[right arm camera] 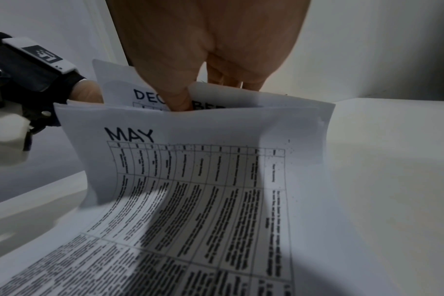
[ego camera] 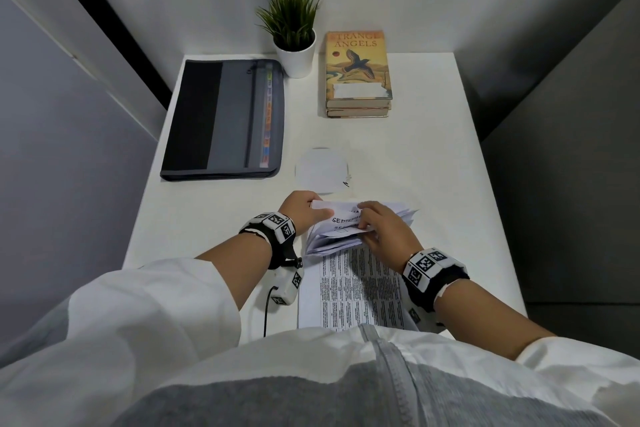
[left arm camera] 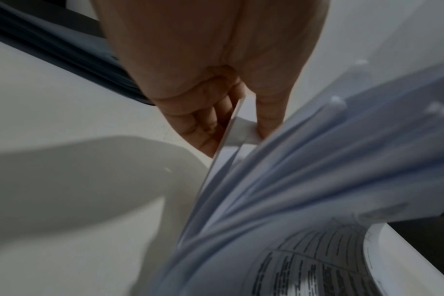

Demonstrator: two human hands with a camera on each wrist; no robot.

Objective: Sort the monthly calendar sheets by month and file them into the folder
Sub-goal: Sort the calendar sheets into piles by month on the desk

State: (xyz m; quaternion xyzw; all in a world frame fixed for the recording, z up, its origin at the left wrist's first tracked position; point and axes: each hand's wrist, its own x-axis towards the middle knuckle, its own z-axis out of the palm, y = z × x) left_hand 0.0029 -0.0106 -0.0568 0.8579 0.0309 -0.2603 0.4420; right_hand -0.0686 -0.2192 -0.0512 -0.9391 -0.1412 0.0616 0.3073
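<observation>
A stack of calendar sheets lies at the table's near edge, its far ends curled up and fanned. My left hand pinches the raised left corner of the sheets between thumb and fingers. My right hand holds the raised ends from the right, thumb pushed in between a DECEMBER sheet and the MAY sheet in front. A SEPTEMBER heading shows in the head view. The black and grey folder lies shut at the far left, coloured tabs along its right side.
A potted plant and a pile of books stand at the back of the white table. A pale rounded paper piece lies in the middle. Walls close in on both sides.
</observation>
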